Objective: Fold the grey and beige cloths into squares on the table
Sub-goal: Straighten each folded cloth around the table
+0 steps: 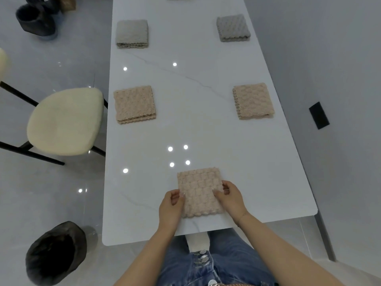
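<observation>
While I watch the head view, both hands sit at the near end of the white table (206, 124), one on each side of a beige cloth (199, 188) already folded into a square. My left hand (170, 205) has its fingers curled at the cloth's left edge, thumb on top near the edge, so it looks like a pinch on that side. My right hand (229, 198) grips the right edge the same way: thumb lying across the top, fingers curled at the side (can't tell how far they reach underneath). The cloth lies flat, approx. centred btwn the table's long sides.

Further up, two more folded beige squares lie at mid-table, one by the left edge (134, 104) and one by the right edge (253, 101). Beyond them are two folded grey squares, left (132, 33) and right (233, 27), well apart. A cream chair (65, 120) stands left of the table, and a dark hat (55, 252) lies on the floor nearby.
</observation>
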`<state>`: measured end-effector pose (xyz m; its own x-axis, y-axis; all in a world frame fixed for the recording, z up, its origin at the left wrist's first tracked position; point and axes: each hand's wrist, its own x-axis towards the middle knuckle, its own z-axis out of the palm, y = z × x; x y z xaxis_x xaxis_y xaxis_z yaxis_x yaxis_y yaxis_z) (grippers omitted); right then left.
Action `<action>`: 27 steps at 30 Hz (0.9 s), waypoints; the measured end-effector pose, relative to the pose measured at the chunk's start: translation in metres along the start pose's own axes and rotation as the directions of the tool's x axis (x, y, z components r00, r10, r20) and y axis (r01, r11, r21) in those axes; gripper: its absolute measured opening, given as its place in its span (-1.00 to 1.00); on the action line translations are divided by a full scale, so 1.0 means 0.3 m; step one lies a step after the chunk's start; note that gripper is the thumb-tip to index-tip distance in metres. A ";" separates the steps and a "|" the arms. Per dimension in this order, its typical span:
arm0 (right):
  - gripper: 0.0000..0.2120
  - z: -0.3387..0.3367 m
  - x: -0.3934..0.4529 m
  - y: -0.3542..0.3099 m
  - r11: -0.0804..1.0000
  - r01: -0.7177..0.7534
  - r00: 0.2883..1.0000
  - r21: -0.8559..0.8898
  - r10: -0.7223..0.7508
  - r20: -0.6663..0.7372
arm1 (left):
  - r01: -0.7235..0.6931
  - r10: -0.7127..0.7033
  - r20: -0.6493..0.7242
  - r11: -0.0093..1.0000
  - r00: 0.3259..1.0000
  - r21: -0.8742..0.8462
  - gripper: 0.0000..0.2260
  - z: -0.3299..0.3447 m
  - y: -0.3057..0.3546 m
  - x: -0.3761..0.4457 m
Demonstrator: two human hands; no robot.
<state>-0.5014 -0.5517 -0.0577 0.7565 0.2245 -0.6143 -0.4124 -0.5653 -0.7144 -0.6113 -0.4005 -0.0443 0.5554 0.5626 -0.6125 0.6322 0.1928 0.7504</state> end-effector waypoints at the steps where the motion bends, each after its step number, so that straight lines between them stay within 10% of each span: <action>1: -0.74 0.010 -0.003 -0.002 1.000 -0.004 1.000 0.017 0.005 -0.020 | -0.004 0.004 0.013 1.000 1.000 -0.002 -0.87 -0.003 0.000 -0.003; 14: -0.79 0.012 -0.055 -0.036 0.997 0.006 0.979 0.076 0.010 -0.203 | -0.023 0.002 0.295 0.997 0.955 0.068 -0.63 -0.028 0.023 0.011; 27: -0.66 -0.045 -0.046 -0.037 1.000 -0.009 0.987 -0.020 0.006 -0.160 | 0.018 -0.042 0.272 0.996 0.961 0.092 -0.71 0.012 0.065 -0.016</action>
<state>-0.5005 -0.5591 -0.0367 0.8256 0.0911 -0.5568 -0.4092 -0.5827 -0.7022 -0.5997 -0.4023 -0.0275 0.6542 0.3139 -0.6881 0.6890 0.1278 0.7134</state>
